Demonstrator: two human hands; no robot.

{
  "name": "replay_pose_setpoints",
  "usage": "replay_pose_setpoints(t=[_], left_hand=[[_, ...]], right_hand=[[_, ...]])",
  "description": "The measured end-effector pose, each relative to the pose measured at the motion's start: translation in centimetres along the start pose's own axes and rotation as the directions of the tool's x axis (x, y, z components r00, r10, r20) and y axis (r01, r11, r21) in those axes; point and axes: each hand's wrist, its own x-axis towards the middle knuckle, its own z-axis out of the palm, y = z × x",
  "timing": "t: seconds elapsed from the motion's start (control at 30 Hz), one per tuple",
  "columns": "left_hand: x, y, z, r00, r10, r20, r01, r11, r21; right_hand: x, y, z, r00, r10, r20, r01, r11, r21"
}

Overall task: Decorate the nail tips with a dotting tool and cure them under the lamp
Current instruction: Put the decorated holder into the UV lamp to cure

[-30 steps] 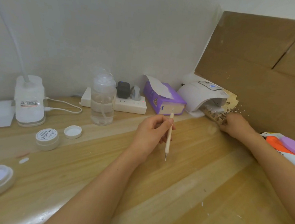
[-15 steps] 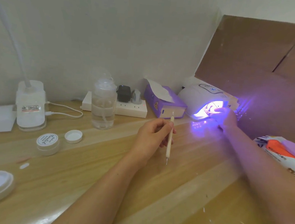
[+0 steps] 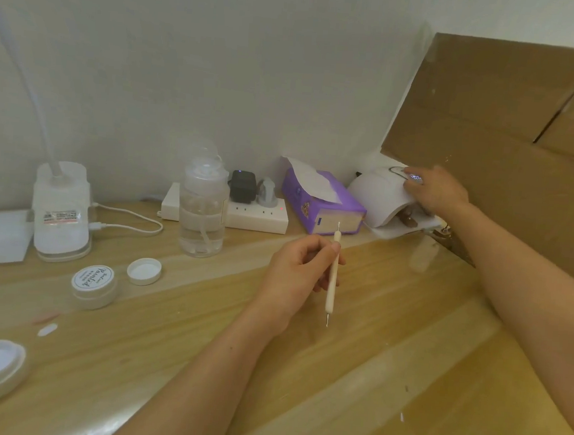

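The violet glow is out, and the right hand (image 3: 435, 191) has moved from the lamp's mouth to the top of the lamp (image 3: 380, 195), by its lit display (probably restarting the cure). The nail tips (image 3: 409, 220) lie inside, mostly hidden. The left hand (image 3: 296, 273) pinches the dotting tool (image 3: 333, 279), idle. Blur hides whether the right fingers press or grip.

A home nail-art corner is showing: a curing lamp (image 3: 378, 197) is standing at 1 o'clock and a gel jar (image 3: 93, 284) at 9 o'clock on a wooden desk (image 3: 389, 345).
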Motion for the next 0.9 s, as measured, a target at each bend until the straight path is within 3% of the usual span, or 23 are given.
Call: replay_pose_setpoints(t=[0.1, 0.3, 0.47, 0.57, 0.67, 0.8, 0.9], left_hand=[[0.1, -0.1, 0.0, 1.0, 0.007, 0.002, -0.007, 1.0, -0.001], [0.2, -0.3, 0.0, 1.0, 0.012, 0.005, -0.012, 0.999, -0.041], [0.1, 0.2, -0.1, 1.0, -0.018, 0.025, 0.02, 0.995, -0.098], [-0.2, 0.7, -0.2, 0.998, -0.047, 0.036, 0.053, 0.987, -0.155], [-0.6, 1.3, -0.2, 0.997, -0.069, 0.024, 0.072, 0.979, -0.19], [-1.6, 2.6, -0.8, 0.989, -0.126, 0.072, 0.139, 0.963, -0.232], [-2.5, 3.9, -1.3, 0.976, -0.171, 0.132, 0.202, 0.94, -0.275]], right_hand=[[0.5, -0.1, 0.1, 1.0, 0.014, 0.011, -0.014, 1.0, -0.02], [0.7, 0.0, 0.3, 0.999, 0.035, -0.019, -0.033, 0.992, 0.12], [-1.1, -0.7, 0.7, 0.999, 0.021, -0.03, -0.023, 0.996, -0.086], [-5.7, -1.8, 0.5, 0.957, -0.199, -0.21, 0.196, 0.98, -0.034], [-13.5, -2.9, 0.6, 0.833, -0.46, -0.307, 0.542, 0.787, 0.293], [-20.6, -5.1, 0.0, 0.757, -0.628, -0.181, 0.643, 0.667, 0.376], [-22.1, -7.1, -1.2, 0.7, -0.669, -0.252, 0.701, 0.574, 0.424]])
